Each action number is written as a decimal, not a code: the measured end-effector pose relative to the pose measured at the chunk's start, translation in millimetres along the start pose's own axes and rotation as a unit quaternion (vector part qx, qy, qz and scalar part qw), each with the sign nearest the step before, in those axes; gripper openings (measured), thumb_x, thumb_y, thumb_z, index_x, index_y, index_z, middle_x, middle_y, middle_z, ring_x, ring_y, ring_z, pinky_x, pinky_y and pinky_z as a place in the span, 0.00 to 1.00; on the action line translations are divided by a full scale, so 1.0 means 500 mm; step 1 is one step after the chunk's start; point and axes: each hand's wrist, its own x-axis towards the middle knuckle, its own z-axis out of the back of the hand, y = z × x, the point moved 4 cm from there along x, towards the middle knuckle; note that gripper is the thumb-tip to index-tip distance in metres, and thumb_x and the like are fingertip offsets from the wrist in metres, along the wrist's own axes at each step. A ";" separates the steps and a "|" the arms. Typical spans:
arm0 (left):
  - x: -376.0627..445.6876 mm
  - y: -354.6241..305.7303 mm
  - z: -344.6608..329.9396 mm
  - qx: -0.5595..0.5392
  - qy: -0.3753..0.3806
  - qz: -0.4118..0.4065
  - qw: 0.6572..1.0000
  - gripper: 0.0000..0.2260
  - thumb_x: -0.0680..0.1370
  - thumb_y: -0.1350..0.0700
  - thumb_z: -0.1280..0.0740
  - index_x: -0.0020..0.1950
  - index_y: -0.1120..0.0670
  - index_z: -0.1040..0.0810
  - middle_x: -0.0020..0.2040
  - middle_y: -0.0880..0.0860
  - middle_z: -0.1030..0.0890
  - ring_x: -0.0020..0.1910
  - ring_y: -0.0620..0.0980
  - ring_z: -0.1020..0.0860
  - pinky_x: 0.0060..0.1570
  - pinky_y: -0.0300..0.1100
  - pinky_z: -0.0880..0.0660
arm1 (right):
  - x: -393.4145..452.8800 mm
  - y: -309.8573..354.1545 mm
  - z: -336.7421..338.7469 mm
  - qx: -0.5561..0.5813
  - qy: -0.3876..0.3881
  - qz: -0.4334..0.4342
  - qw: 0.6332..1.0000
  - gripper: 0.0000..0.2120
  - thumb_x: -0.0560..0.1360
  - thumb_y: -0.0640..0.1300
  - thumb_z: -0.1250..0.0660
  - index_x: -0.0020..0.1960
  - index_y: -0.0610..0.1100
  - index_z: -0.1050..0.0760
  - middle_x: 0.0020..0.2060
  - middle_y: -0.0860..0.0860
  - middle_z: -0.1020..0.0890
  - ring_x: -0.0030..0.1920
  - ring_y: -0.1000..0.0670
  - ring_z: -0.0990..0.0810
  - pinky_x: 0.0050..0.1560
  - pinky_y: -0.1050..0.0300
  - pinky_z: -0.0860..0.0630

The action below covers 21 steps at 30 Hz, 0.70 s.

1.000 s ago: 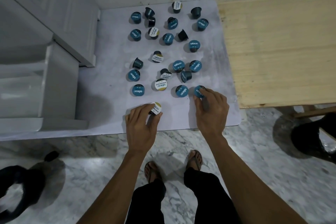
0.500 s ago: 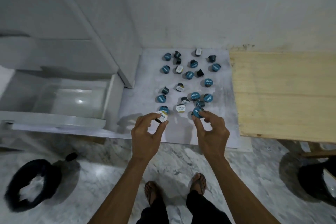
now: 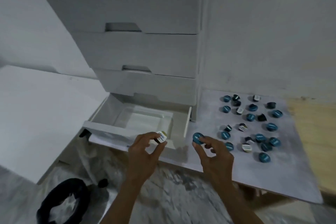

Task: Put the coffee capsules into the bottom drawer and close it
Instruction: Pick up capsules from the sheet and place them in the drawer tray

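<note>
Dim, cool and flat throughout, with soft glare inside the open drawer (image 3: 145, 118), faint shadows beside the capsules (image 3: 254, 129) at right, heavy motion smear across the near marble floor (image 3: 172, 196), and wide-angle bending of the cabinet (image 3: 127, 51) at far left.

Whole frame motion-blurred; lid print on the capsules on the tabletop (image 3: 294, 178) is unreadable. White-lid capsule (image 3: 161, 137) body mostly hidden by the left hand (image 3: 143, 152) fingers. Teal capsule (image 3: 198, 138) lower half covered by the right hand (image 3: 216, 158) grip. Open bottom drawer (image 3: 180, 129) near right corner sits behind the left hand. Dark ring object (image 3: 63, 203) cut off at bottom edge, can't identify.
</note>
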 end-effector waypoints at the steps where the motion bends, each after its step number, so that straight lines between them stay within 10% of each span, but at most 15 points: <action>1: 0.013 0.028 0.035 0.002 -0.001 -0.001 1.000 0.11 0.70 0.57 0.22 0.50 0.51 0.18 0.48 0.44 0.17 0.46 0.43 0.19 0.42 0.41 0.22 | -0.014 0.018 -0.033 0.002 0.003 -0.001 1.000 0.14 0.67 0.43 0.23 0.51 0.47 0.19 0.43 0.53 0.18 0.42 0.59 0.22 0.41 0.71 0.28; 6: 0.085 0.125 0.166 0.025 0.036 0.014 0.999 0.15 0.68 0.59 0.22 0.49 0.46 0.21 0.46 0.38 0.20 0.45 0.32 0.23 0.42 0.23 0.30 | -0.050 0.087 -0.169 -0.030 0.012 0.007 0.999 0.14 0.65 0.40 0.20 0.49 0.45 0.18 0.42 0.52 0.17 0.40 0.58 0.22 0.42 0.76 0.29; 21: 0.386 0.405 0.165 0.116 0.252 0.053 0.959 0.10 0.69 0.51 0.22 0.47 0.47 0.18 0.37 0.43 0.19 0.34 0.44 0.21 0.35 0.37 0.27 | 0.131 0.076 -0.475 -0.060 0.163 -0.044 0.984 0.08 0.68 0.48 0.22 0.47 0.50 0.17 0.42 0.62 0.19 0.40 0.57 0.21 0.42 0.68 0.27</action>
